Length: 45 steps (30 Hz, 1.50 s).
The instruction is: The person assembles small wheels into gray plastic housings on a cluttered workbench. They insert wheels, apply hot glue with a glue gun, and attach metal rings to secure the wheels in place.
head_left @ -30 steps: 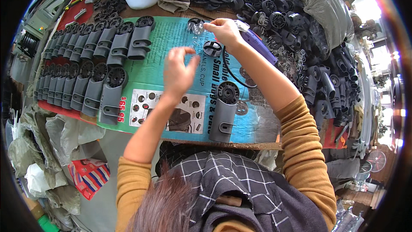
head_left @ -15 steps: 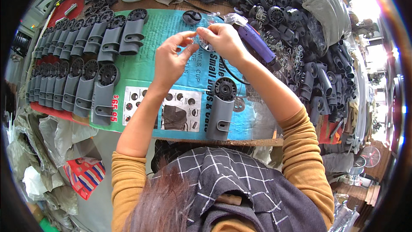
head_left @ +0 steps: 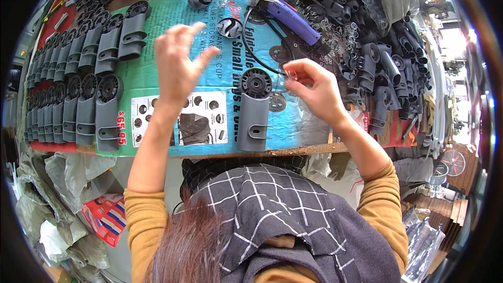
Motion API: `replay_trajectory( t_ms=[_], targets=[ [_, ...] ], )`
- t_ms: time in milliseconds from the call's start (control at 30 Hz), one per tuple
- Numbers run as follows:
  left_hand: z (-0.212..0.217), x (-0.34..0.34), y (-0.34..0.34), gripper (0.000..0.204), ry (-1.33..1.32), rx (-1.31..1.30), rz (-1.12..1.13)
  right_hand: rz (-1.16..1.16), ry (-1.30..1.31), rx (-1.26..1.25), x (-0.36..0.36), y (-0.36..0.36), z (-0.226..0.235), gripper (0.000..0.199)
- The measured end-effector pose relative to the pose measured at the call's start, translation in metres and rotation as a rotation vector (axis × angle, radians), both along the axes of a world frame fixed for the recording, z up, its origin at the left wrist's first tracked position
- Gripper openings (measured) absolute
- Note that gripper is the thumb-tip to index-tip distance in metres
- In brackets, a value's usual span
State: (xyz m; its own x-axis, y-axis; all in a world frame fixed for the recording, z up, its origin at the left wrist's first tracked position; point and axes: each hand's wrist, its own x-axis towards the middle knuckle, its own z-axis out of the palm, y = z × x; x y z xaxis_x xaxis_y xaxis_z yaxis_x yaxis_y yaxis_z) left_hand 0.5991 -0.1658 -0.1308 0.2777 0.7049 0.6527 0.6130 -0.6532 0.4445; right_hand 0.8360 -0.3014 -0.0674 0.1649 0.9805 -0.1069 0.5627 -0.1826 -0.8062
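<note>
My left hand [head_left: 179,60] is raised over the printed sheet with its fingers apart and nothing in it, slightly smeared by motion. Just to its right lies a round black cap with a shiny curved inlay [head_left: 229,28], and a second round black cap [head_left: 200,1] sits farther back. Between the fingertips of my right hand [head_left: 314,89] is a small wire spring [head_left: 291,75]. Left of that hand, a grey plastic tube fitting with a black wheel-like round end [head_left: 253,118] lies on the sheet, its slotted end toward me.
Two rows of similar grey fittings [head_left: 106,110] stand at the left. A purple power tool [head_left: 293,21] with a black cable lies behind my right hand. Loose wire springs [head_left: 335,42] and a heap of dark plastic parts [head_left: 390,94] fill the right side. The table's front edge [head_left: 293,150] runs before me.
My hands have parted: the left has moved left and opened, the right has come nearer and right with the spring. The inlaid cap now lies uncovered on the sheet. The whole view has shifted.
</note>
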Motion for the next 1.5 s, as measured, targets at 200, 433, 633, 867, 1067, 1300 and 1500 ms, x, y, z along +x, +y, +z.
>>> replay_trajectory(
  t_ms=[200, 433, 633, 867, 1067, 1300, 1500],
  targets=[
    [-0.003, 0.042, -0.076, 0.082, 0.169, -0.625, -0.304, 0.127, -0.178, 0.255, -0.009, -0.007, -0.025, 0.026],
    [-0.007, 0.049, -0.084, 0.08, 0.155, -0.62, -0.256, 0.275, -0.253, 0.24, -0.021, 0.013, -0.034, 0.024],
    [0.007, 0.043, -0.071, 0.091, 0.216, -0.692, -0.294, 0.26, -0.161, 0.145, -0.009, 0.01, -0.009, 0.046],
    [-0.007, 0.068, -0.003, 0.025, 0.141, -0.212, -0.392, -0.254, -0.74, 0.278, 0.12, 0.151, -0.011, 0.048],
    [-0.015, 0.065, 0.018, 0.019, 0.164, -0.283, -0.279, -0.407, -0.959, 0.133, 0.168, 0.219, -0.032, 0.079],
    [0.022, 0.082, 0.004, 0.043, -0.646, -0.972, -0.596, -0.002, 0.042, 0.724, 0.078, 0.097, -0.014, 0.068],
    [0.051, 0.07, -0.036, 0.036, -0.922, -1.498, -0.797, 0.244, 0.269, 0.591, 0.011, 0.008, -0.009, 0.074]
  ],
)
